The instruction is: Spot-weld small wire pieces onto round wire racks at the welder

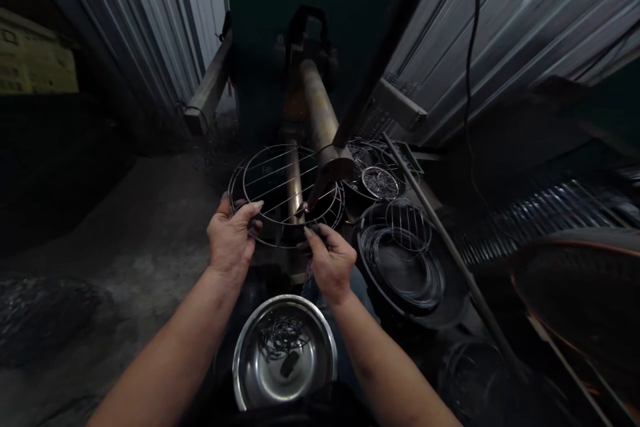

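A round wire rack (270,180) with parallel bars and a double outer ring is held level between my hands. My left hand (233,230) grips its left rim, thumb on top and fingers curled beneath. My right hand (330,255) pinches at the near rim, right of centre; a small wire piece may be in those fingers, but I cannot make it out. Just beyond my right fingertips, the tip of the upper welding electrode (320,188) meets the rack's rim, with a small glow there. The lower electrode bar (295,180) passes under the rack.
A steel bowl (285,395) with short bent wire pieces (283,338) sits at my lap. To the right, a dark tub (363,260) holds wire rings (425,290); more wire racks (380,181) lie behind it. A long rod (445,240) slants past them. Corrugated metal walls (165,7) stand behind.
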The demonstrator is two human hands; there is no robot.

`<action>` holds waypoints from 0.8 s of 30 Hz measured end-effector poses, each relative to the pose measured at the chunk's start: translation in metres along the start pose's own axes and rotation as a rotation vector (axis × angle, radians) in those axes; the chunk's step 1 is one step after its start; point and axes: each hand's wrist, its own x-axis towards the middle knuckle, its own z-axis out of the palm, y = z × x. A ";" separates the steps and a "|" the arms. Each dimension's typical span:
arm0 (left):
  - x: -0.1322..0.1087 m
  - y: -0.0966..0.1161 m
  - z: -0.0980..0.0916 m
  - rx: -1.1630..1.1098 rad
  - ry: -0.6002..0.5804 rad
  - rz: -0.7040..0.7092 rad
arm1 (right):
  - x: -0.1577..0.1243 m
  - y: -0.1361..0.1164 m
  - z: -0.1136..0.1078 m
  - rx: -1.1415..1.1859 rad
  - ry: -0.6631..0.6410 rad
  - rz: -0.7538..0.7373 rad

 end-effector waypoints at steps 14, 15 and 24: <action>0.011 -0.001 0.004 -0.008 0.013 -0.023 | 0.010 -0.005 0.008 0.065 0.026 0.049; 0.013 -0.001 0.004 -0.003 0.017 -0.021 | 0.012 -0.007 0.008 0.075 0.029 0.064; 0.030 -0.003 0.005 0.054 0.037 -0.040 | 0.022 -0.023 0.013 0.161 0.025 0.162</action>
